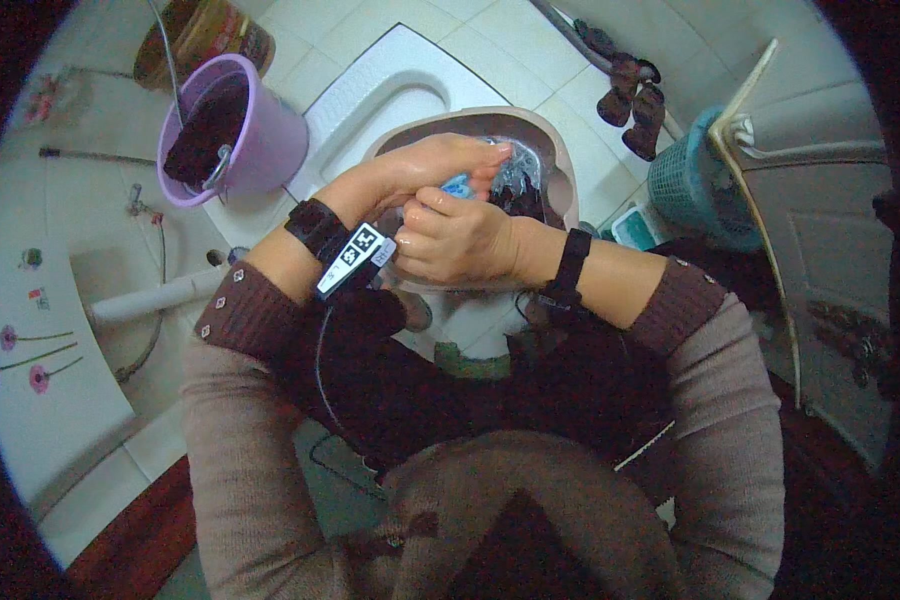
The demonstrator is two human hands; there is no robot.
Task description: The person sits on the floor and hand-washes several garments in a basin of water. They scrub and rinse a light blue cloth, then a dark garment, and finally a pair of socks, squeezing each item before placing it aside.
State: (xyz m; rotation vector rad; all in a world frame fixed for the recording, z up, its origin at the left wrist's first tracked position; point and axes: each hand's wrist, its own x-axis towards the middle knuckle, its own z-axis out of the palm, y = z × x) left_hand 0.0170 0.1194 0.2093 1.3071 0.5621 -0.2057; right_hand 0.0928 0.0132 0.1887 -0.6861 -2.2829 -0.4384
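Both hands are wet and pressed together over a beige plastic basin. My left hand reaches across from the left, its fingers curled over a small blue item. Closed in a fist just below it, my right hand grips the same blue item, of which only a patch shows; its kind cannot be made out. Inside the basin, foamy water surrounds a dark, wet mass that looks like cloth. My forearms hide the basin's near left part.
A purple bucket with dark contents stands left of a white squat toilet, which lies behind the basin. At the right are a teal plastic basket and a door edge. A white pipe runs along the left.
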